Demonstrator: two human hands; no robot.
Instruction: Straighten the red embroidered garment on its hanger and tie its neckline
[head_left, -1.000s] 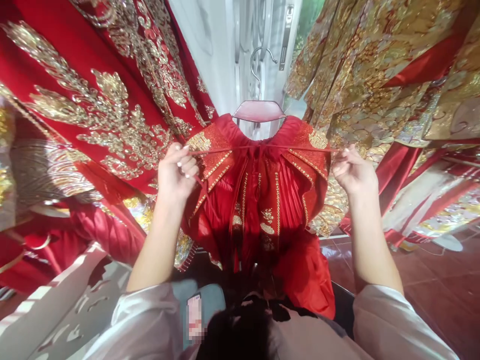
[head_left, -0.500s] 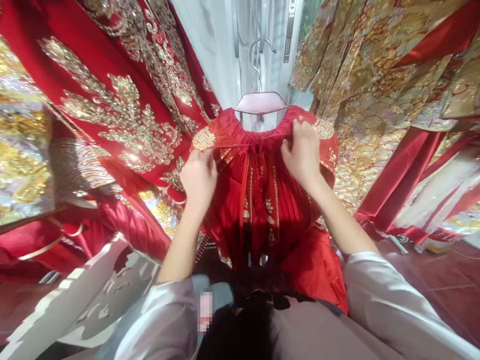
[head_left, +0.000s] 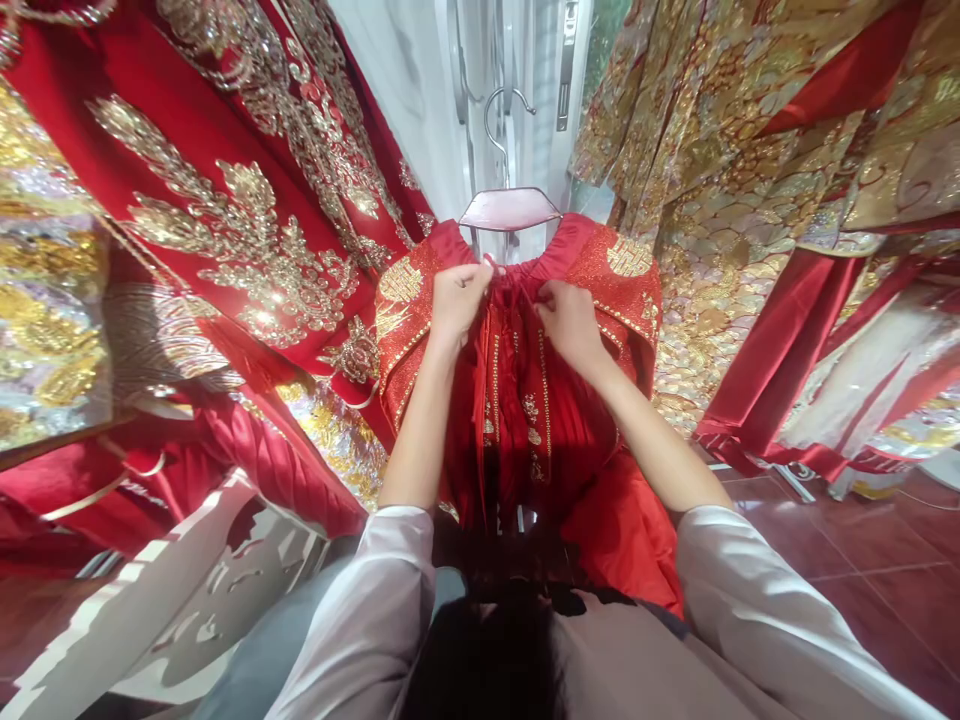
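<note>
A red garment [head_left: 517, 390] with a gathered neckline and gold trim hangs in front of me on a hanger [head_left: 510, 208] with a metal hook. My left hand [head_left: 459, 300] pinches a thin red drawstring [head_left: 489, 262] at the left of the neckline's middle. Just right of the gathers, my right hand [head_left: 571, 322] is closed with thumb and fingers together, at the drawstring's other side; its fingertips partly hide what they hold. Gold round emblems [head_left: 628, 256] show on both shoulders of the garment.
A red gown with gold sequin sprays [head_left: 259, 240] hangs close on the left. Gold sequined garments [head_left: 720, 260] hang on the right. A white cut-out panel [head_left: 187, 590] stands at lower left, and white door handles [head_left: 566, 70] are behind the hanger.
Both hands have come inward from the shoulders to the middle of the neckline. The string that was stretched straight between them no longer shows taut. The view has shifted slightly.
</note>
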